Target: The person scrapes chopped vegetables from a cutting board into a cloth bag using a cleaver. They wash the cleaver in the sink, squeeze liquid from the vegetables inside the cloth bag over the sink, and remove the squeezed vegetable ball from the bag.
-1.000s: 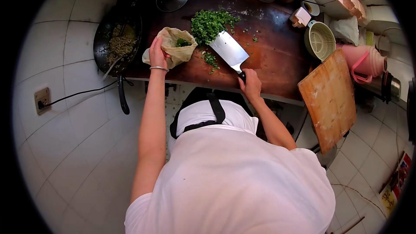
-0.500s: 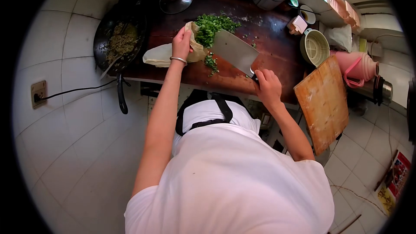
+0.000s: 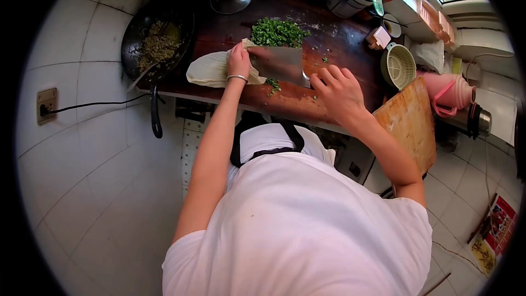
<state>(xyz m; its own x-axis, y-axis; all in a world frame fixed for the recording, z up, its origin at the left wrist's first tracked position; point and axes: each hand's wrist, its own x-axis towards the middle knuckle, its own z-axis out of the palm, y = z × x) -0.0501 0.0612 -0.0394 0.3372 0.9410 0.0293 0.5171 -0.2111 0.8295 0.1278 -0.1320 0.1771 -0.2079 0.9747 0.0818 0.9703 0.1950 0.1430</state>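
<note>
A pale cloth bag (image 3: 209, 69) lies tilted toward the right near the table's front edge, and my left hand (image 3: 239, 61) grips its rim. The cleaver (image 3: 276, 61) has its blade at the bag's mouth, slightly blurred. My right hand (image 3: 338, 90) is closed round its handle. Behind the blade sits a pile of chopped greens (image 3: 279, 33), with a small clump of greens (image 3: 272, 85) in front of it. The inside of the bag is hidden.
A black wok (image 3: 156, 49) with a minced filling stands at the left, its handle past the table edge. Behind is a glass lid (image 3: 231, 0). On the right are a strainer basket (image 3: 398, 66), a wooden board (image 3: 408, 126) and a pink thermos (image 3: 446, 89).
The cleaver has swung from the greens pile to the bag's mouth, its blade now level. The bag has tipped over toward the right, and its opening has turned from view.
</note>
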